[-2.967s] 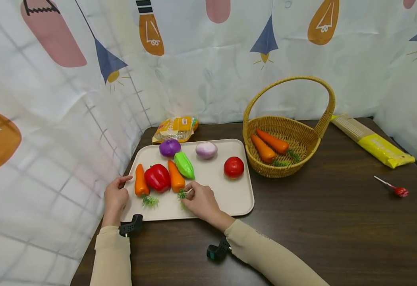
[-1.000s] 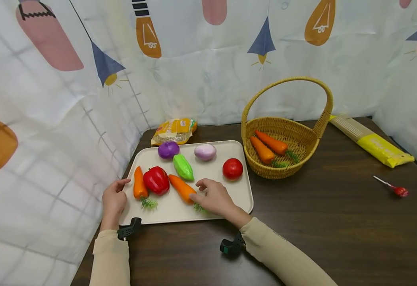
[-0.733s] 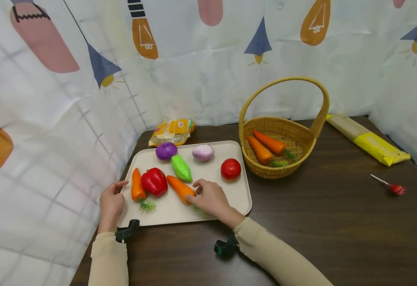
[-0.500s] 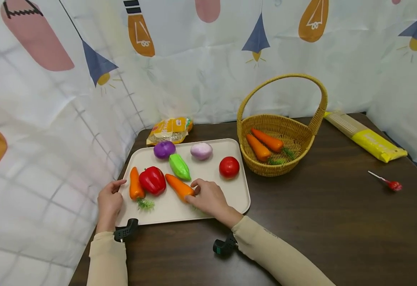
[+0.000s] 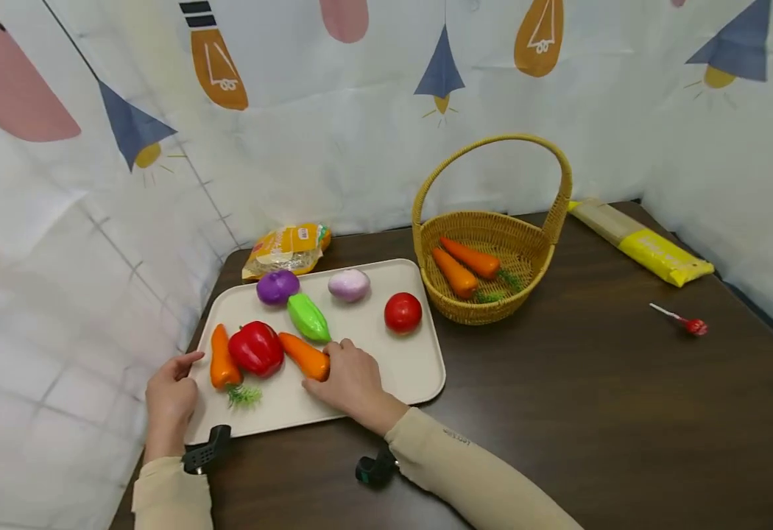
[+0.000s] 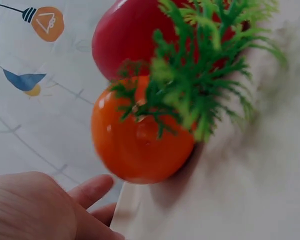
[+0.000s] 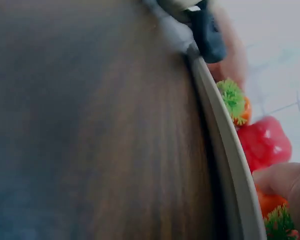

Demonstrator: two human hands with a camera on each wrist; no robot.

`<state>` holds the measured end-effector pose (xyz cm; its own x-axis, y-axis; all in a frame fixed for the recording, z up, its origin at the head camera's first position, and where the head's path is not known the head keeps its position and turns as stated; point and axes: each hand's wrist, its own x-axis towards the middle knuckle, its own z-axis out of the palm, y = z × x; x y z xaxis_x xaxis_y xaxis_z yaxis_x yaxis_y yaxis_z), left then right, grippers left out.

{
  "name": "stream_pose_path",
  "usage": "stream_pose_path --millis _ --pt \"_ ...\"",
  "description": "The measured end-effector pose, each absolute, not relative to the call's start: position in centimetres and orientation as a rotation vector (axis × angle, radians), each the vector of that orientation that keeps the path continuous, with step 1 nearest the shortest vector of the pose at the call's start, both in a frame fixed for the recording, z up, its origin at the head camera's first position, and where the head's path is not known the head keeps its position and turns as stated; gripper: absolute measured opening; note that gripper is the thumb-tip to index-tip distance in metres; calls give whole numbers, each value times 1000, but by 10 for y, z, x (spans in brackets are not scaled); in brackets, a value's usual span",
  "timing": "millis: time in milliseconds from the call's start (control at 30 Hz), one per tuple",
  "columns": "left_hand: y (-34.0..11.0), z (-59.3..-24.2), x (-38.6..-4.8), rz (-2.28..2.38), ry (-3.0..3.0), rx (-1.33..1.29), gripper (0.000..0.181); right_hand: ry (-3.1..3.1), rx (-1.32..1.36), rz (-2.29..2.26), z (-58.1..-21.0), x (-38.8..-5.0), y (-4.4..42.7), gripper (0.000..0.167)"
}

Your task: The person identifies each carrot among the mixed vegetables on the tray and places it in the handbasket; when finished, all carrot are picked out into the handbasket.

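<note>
My right hand (image 5: 350, 379) grips the thick end of an orange toy carrot (image 5: 305, 357) that lies slanted on the cream tray (image 5: 280, 419). Its leaves are hidden under the hand in the head view, but green leaves (image 7: 280, 222) show in the right wrist view. At the tray's left rim rests my left hand (image 5: 171, 394), its index finger stretched out along the edge. Just inside that rim lies another carrot (image 5: 224, 358), close to the fingers. Between the two carrots sits a red bell pepper (image 5: 256, 349).
The tray also bears a purple onion-like vegetable (image 5: 277, 287), a green pepper-like vegetable (image 5: 309, 318), a pale purple one (image 5: 350, 285) and a tomato (image 5: 403, 313). Around it are a wicker basket (image 5: 479, 221) with two carrots, a noodle packet (image 5: 645, 239), a lollipop (image 5: 693, 326) and an orange bag (image 5: 288, 248).
The carrot has swung from nearly upright to a slant, its thick end going right. My right hand has gone from its leaves to its thick end. The left hand stays at the rim.
</note>
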<state>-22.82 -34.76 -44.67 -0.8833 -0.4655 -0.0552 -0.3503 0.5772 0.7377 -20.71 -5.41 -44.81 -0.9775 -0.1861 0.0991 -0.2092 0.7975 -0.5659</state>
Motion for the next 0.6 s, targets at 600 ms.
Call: stream_pose_path --millis 600 --pt "-347 -447 -221 -1240 -2625 684 60 -2869 328 1181 -432 -192 -25 46"
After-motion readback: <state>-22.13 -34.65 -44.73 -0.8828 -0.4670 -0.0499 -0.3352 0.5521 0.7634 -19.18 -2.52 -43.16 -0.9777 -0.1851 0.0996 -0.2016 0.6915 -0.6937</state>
